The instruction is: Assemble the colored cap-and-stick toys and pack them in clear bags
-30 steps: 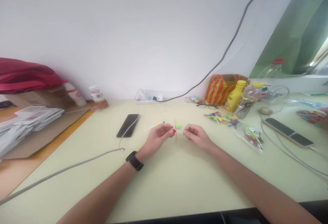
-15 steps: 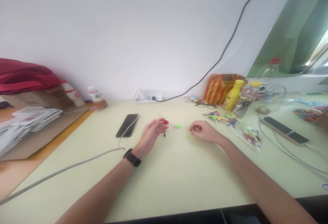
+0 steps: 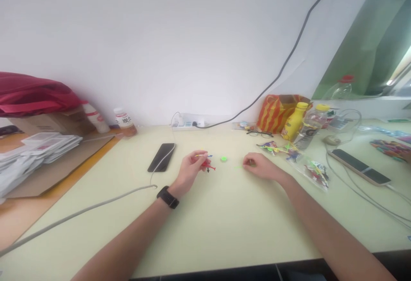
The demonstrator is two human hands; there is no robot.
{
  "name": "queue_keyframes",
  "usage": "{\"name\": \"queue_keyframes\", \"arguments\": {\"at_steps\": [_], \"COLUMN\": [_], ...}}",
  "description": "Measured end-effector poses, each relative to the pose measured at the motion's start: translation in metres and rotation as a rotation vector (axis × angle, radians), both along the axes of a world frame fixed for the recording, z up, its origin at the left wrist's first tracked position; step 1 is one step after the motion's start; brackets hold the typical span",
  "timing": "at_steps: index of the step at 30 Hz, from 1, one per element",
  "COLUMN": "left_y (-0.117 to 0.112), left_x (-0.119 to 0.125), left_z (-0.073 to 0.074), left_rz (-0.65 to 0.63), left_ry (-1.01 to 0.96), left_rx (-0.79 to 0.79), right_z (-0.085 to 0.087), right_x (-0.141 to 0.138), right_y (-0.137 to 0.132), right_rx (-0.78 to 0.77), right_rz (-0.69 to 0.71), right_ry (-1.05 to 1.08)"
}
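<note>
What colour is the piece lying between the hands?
The piece is bright green, best seen in head view.

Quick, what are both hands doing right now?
Left hand: closed, holding small colored pieces.
Right hand: closed, seemingly pinching a thin green piece.

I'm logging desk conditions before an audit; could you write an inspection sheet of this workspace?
Surface: pale table.
Pieces: red piece in the left hand; thin green piece at the right fingertips; round green piece lying between the hands.
Clutter: phone, glasses, yellow bottle, striped bag.
Hands: left hand closed on the red piece; right hand pinching the thin green piece.
Cables: dark cable reaches the power strip; pale cable crosses the phone.
Surroundings: white wall behind.
Spills: nothing seen.
</note>
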State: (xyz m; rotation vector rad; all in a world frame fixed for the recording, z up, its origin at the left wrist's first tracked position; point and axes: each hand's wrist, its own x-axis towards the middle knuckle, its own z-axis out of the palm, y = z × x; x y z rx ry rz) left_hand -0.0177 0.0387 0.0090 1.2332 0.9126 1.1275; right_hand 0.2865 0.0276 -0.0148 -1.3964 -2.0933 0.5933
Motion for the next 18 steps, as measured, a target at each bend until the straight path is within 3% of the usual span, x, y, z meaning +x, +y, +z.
{"name": "queue_keyframes", "arguments": {"at_steps": [5, 14, 18], "left_y": [-0.006, -0.007, -0.016], "left_x": [0.003, 0.002, 0.003], "left_z": [0.005, -0.01, -0.006], "left_rz": [0.046, -0.035, -0.109], "left_ry": [0.244, 0.509, 0.601], "left_rx": [0.066, 0.361, 0.453], "right_z": [0.0, 0.001, -0.002], "right_x": [-0.006, -0.019, -0.021], "right_y": [-0.004, -0.01, -0.008], "right_rx": [0.038, 0.055, 0.121], "right_rz": [-0.039, -0.059, -0.056], "right_ry": [0.004, 0.078, 0.013]}}
